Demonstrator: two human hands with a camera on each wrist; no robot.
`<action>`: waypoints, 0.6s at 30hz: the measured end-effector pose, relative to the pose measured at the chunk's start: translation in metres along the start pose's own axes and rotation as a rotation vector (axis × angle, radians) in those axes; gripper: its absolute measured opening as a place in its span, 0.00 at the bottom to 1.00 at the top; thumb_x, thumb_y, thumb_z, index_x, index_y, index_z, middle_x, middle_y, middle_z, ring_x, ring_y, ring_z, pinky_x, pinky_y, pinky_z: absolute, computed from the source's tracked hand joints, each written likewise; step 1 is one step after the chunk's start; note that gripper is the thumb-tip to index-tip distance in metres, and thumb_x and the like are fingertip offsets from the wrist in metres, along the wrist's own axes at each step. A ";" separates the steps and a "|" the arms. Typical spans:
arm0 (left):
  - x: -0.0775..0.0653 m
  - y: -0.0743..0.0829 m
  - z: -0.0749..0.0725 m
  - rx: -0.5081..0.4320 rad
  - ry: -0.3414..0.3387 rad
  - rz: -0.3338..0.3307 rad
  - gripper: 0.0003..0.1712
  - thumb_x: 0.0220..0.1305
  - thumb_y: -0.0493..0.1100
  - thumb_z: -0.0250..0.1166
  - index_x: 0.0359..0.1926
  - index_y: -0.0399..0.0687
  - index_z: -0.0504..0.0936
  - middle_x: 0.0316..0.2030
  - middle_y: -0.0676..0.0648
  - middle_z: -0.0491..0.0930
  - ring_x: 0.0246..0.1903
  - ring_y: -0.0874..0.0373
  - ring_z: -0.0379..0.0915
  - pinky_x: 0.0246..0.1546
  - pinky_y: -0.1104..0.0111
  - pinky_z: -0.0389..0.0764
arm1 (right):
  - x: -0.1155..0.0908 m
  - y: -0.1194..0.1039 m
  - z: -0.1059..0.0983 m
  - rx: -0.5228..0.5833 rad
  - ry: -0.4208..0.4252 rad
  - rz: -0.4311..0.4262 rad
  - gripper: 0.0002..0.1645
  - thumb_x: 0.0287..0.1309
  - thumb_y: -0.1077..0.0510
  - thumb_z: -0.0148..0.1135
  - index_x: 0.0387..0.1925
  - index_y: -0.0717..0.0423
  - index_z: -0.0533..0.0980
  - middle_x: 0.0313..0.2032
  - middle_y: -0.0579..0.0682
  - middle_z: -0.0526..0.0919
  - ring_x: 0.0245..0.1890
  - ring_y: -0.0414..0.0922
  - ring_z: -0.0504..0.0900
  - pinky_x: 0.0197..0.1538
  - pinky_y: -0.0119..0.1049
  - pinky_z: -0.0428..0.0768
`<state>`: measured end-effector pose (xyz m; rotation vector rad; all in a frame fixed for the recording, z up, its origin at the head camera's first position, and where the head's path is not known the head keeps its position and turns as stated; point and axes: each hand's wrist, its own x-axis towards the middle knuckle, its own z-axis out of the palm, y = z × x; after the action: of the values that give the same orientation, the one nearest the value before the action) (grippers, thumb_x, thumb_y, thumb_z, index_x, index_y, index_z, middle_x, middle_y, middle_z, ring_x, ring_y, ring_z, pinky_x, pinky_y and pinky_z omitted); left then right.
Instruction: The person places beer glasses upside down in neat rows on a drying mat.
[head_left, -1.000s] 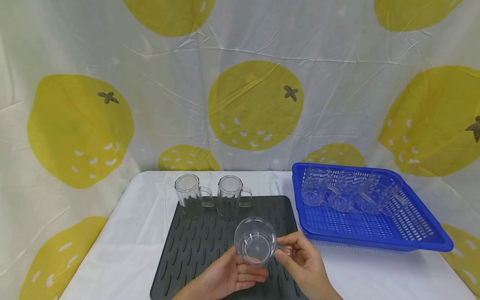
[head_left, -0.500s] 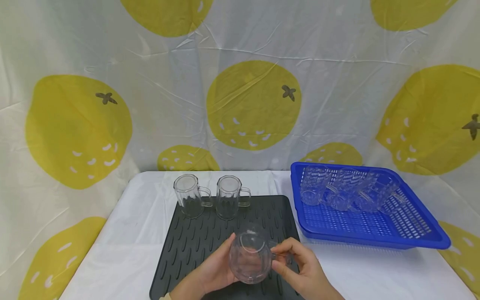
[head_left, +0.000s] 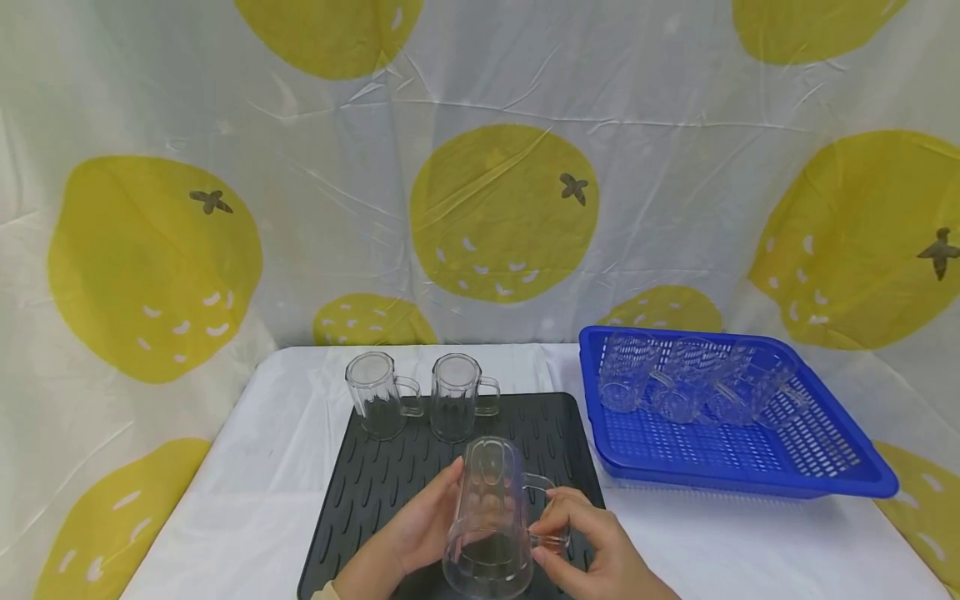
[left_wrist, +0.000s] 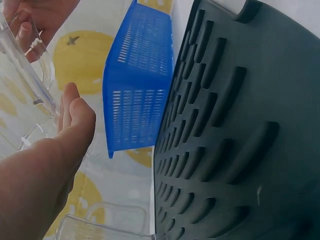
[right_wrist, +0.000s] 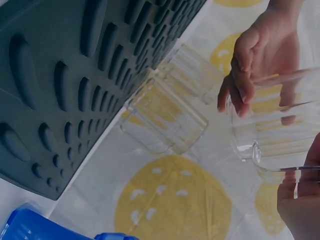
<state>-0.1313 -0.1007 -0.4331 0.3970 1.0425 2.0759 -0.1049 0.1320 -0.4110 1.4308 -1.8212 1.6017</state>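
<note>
A clear glass mug (head_left: 489, 546) is held tilted above the dark drying mat (head_left: 360, 517), its wider round end toward the front. My left hand (head_left: 420, 525) cups the mug's left side, with fingers behind it showing through the glass. With thumb and fingertips, my right hand (head_left: 592, 542) pinches the handle on the right. In the right wrist view, the left hand (right_wrist: 267, 55) reaches around the mug's far end (right_wrist: 245, 132). Two more glass mugs, one at left (head_left: 381, 404) and one beside it (head_left: 454, 404), stand on the mat's back edge, handles to the right.
A blue perforated basket (head_left: 750, 479) sits at the table's right, with several glass mugs (head_left: 678, 404) lying in its back part. White cloth (head_left: 247, 492) covers the table. A lemon-print curtain (head_left: 337, 208) hangs behind.
The held mug has turned over: its round opening faced up toward the head camera, and now its wider end points down and forward. My left hand has shifted from beneath it to its side.
</note>
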 end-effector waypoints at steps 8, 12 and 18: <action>-0.001 0.002 0.002 -0.085 -0.067 -0.001 0.30 0.73 0.58 0.28 0.59 0.52 0.69 0.52 0.48 0.76 0.54 0.55 0.70 0.55 0.61 0.67 | -0.003 0.000 0.001 -0.049 -0.032 -0.032 0.15 0.45 0.75 0.62 0.36 0.61 0.73 0.27 0.46 0.73 0.27 0.37 0.71 0.60 0.34 0.61; -0.002 0.002 0.003 -0.046 0.014 -0.039 0.29 0.72 0.59 0.32 0.60 0.49 0.67 0.52 0.46 0.75 0.53 0.51 0.71 0.53 0.57 0.70 | -0.004 0.003 0.001 -0.100 -0.065 -0.071 0.10 0.51 0.70 0.62 0.36 0.60 0.74 0.27 0.44 0.75 0.28 0.35 0.72 0.58 0.35 0.63; 0.001 0.001 0.005 0.005 0.153 -0.078 0.33 0.70 0.61 0.40 0.63 0.41 0.63 0.52 0.41 0.73 0.49 0.46 0.73 0.49 0.55 0.73 | 0.002 0.002 0.003 -0.121 -0.089 -0.183 0.03 0.55 0.67 0.60 0.33 0.62 0.75 0.25 0.44 0.75 0.25 0.34 0.73 0.53 0.37 0.66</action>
<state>-0.1293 -0.0979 -0.4298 0.1983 1.1345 2.0597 -0.1068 0.1280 -0.4113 1.5845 -1.7448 1.3360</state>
